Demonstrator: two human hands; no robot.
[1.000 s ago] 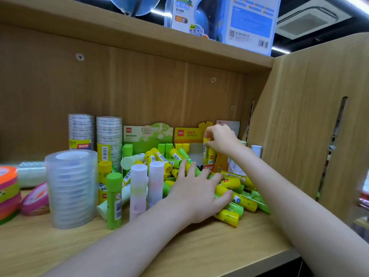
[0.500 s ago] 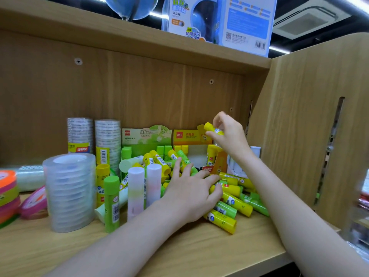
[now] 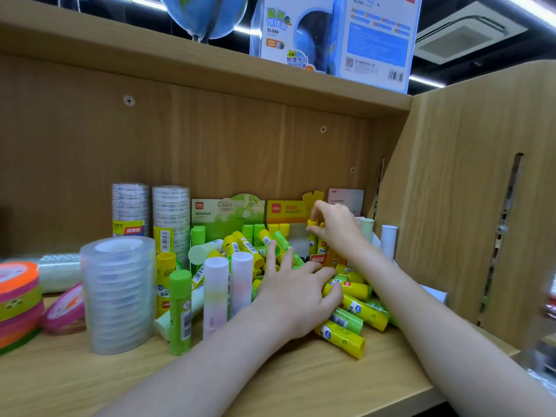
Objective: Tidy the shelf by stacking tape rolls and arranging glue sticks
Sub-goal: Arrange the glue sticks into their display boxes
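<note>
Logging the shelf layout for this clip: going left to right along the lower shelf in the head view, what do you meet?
Coloured tape stack → pink tape roll → big clear tape stack → upright green glue stick → pastel glue stick → left hand on the glue stick pile → white tube.

Shelf board (image 3: 301, 386): loose glue sticks (image 3: 355, 314) piled right of centre, display boxes (image 3: 258, 209) behind them against the back panel. Tall tape stack (image 3: 118, 296) front left, two narrower tape stacks (image 3: 150, 215) behind it. Flat tape rolls (image 3: 18, 302) far left. Globe box (image 3: 334, 37) on shelf above.
</note>
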